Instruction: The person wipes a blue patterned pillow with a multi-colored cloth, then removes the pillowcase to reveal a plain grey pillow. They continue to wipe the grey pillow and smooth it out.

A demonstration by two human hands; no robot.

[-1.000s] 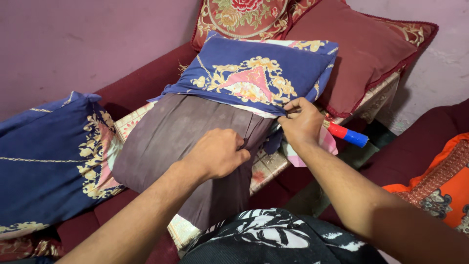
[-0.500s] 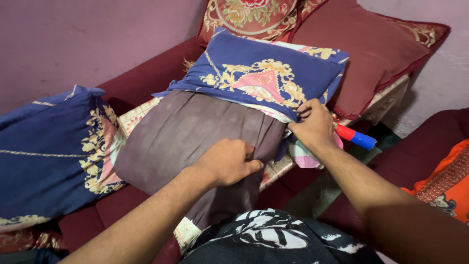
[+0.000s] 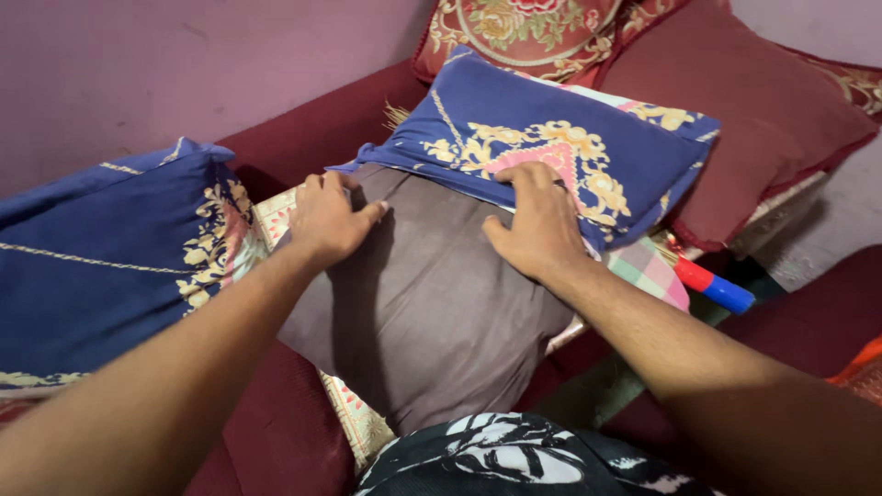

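While my left hand (image 3: pixel 326 220) and right hand (image 3: pixel 537 225) pinch the blue cover (image 3: pixel 570 156) hem over the brown pillow (image 3: pixel 432 294), I judge pulling nearward follows.

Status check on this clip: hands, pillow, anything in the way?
Both hands, left and right, on blue cover's edge. Brown pillow half covered. Nothing in the way.

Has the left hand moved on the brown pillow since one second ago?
Yes. The left hand has gone from the near right part of the brown pillow up to its far left corner, beside the edge of the blue cover.
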